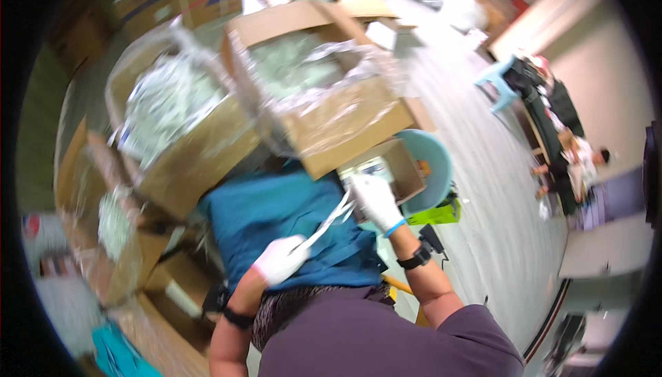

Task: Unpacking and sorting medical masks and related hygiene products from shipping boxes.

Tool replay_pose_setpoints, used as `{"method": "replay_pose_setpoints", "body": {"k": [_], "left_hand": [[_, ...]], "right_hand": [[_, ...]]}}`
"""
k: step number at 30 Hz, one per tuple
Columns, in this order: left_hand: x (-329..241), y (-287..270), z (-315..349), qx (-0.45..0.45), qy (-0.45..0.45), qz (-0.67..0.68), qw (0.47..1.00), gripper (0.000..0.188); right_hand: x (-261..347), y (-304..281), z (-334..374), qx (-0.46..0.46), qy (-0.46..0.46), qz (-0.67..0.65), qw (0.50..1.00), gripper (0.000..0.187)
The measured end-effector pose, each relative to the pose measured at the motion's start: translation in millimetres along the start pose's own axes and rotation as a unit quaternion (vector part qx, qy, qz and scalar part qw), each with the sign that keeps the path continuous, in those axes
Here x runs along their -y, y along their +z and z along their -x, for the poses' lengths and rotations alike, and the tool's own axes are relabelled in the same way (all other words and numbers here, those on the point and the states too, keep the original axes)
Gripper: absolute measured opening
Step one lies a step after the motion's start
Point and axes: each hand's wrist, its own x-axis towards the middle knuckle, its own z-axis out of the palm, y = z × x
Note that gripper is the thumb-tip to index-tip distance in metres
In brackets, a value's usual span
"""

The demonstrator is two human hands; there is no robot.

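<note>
My left hand (281,261), in a white glove, is closed on several thin white strips (329,224). They stretch up and to the right from it, over the blue cloth (255,211) spread across my lap. The white-gloved right hand (374,201) reaches to the near left side of a small open cardboard box (408,178). Pale printed items (372,168) show inside that box, just beyond the fingers. The far ends of the strips come close to this hand; blur hides whether its fingers grip anything.
Large open cartons (358,125) lined with clear plastic hold pale bagged items. A light-blue tub (434,170) stands behind the small box, near a bright green object (438,213). Farther right are a blue stool (498,82) and a seated person (583,160).
</note>
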Motion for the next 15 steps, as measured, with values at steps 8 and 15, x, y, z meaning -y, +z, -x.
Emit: {"method": "replay_pose_setpoints", "body": {"k": [8, 15], "left_hand": [[15.8, -6.3, 19.6, -0.102, -0.141, -0.001, 0.985, 0.026], [-1.2, 1.7, 36.0, -0.076, -0.055, 0.047, 0.995, 0.028]], "right_hand": [[48.0, -14.9, 26.7, -0.076, -0.005, -0.065, 0.995, 0.028], [104.1, 41.8, 51.3, 0.386, 0.045, -0.2, 0.9, 0.05]]}}
